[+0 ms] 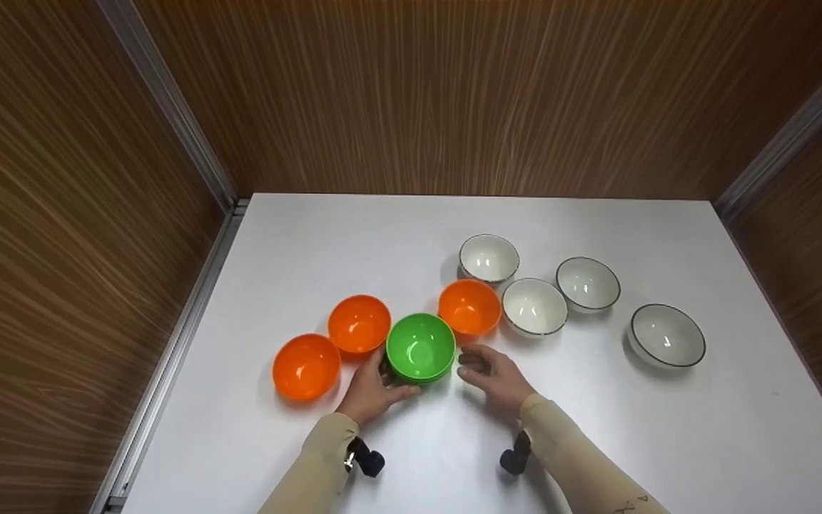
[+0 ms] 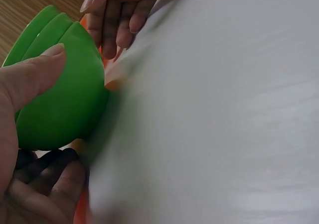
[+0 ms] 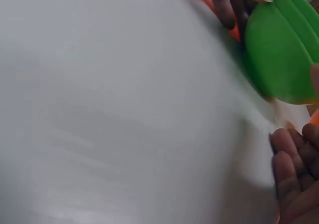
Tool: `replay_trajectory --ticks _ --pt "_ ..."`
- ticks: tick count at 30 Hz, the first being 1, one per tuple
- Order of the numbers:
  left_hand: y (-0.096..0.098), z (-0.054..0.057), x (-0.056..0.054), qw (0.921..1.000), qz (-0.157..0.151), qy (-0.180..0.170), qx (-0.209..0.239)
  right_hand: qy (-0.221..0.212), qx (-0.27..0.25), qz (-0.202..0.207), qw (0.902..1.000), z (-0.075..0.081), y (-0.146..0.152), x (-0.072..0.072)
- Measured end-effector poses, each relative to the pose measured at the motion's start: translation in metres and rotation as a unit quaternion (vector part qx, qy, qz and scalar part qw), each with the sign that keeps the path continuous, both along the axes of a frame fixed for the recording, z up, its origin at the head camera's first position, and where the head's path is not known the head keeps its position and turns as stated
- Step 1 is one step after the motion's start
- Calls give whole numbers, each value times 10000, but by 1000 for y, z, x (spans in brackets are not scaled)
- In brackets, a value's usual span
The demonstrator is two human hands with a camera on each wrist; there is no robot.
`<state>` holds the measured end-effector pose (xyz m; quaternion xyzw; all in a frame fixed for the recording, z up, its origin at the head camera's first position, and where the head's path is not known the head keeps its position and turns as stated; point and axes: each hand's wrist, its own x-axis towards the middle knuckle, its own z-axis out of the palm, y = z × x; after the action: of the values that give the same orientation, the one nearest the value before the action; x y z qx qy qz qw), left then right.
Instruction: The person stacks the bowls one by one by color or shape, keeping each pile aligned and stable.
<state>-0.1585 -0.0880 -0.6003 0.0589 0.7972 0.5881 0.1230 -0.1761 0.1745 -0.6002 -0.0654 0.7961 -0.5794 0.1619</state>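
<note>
A nested stack of green bowls (image 1: 421, 347) is in my left hand (image 1: 374, 391), the thumb on its near side and the fingers at its left. Several rims of the green bowls (image 2: 65, 94) show in the left wrist view. My right hand (image 1: 498, 380) is just right of the stack, fingers loosely bent, holding nothing. In the right wrist view, the fingers of the right hand (image 3: 296, 169) lie below the green bowls (image 3: 279, 50), apart from them. Whether the right thumb touches the stack I cannot tell.
Two orange bowls, one nearer (image 1: 306, 367) and one farther (image 1: 359, 324), stand left of the stack. A third orange bowl (image 1: 469, 307) is behind it. Several white bowls (image 1: 534, 308) with dark rims spread rightward on the white table (image 1: 354, 243). Wood-grain panels (image 1: 425, 100) enclose it.
</note>
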Motion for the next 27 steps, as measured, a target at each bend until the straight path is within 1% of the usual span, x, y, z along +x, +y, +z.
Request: replay_trajectory --ticks 2,4,7,9,13,16,19,23,27 --pt "-1 2 3 9999 80 25 -132 -364 -241 -278 9987 3 6 -2" --pt "-2 4 7 9993 204 17 -322 -685 -383 -606 9951 5 10 -4" --pt "-3 9 14 9965 298 -5 -787 -1046 -416 -1029 9883 7 15 -8" --pt "-2 10 18 9948 266 -82 -977 -1272 -430 -1253 9830 8 17 -11" --pt "-1 11 23 9919 119 -153 -1252 -1504 -561 -1479 9759 11 17 -16" --pt "1 11 27 9892 -76 -24 -1463 -1569 -724 -1614 9716 12 16 -20" --pt "6 11 32 9857 -354 126 -1643 -1599 -746 -1637 9706 12 14 -24" --pt "15 12 40 9837 -638 258 -1664 -1625 -761 -1594 9708 12 14 -29" --pt "25 12 44 9821 -856 303 -1653 -1649 -969 -1662 9674 12 13 -33"
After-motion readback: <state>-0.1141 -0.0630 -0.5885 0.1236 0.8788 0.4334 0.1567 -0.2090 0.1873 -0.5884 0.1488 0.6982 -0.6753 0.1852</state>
